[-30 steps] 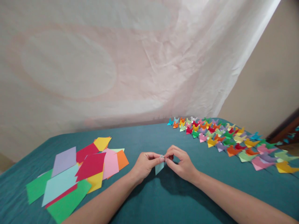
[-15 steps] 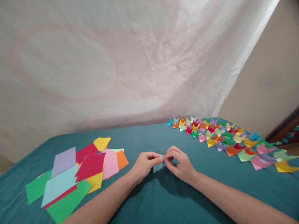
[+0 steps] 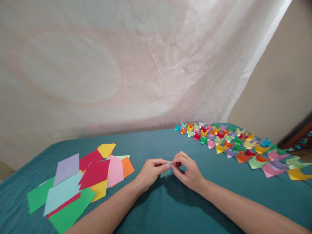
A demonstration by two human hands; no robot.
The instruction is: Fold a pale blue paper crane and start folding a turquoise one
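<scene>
Teal tablecloth [image 3: 156, 143] lay below | pale blue paper [image 3: 165, 172] hung lower a second earlier, sat flatter | left hand [image 3: 151, 171] and right hand [image 3: 188, 172] fingertips pinched its top corner between them, above the cloth

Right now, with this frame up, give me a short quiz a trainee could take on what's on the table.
1. What do the left hand and right hand pinch between them? A: a red sheet. B: a pale blue folded paper. C: a pencil.
2. True or false: the loose flat sheets lie on the person's right.
3. What colour is the tablecloth?
Key: 1 B. 2 false: they lie on the left, and the folded figures fill the right. 3 teal.
</scene>
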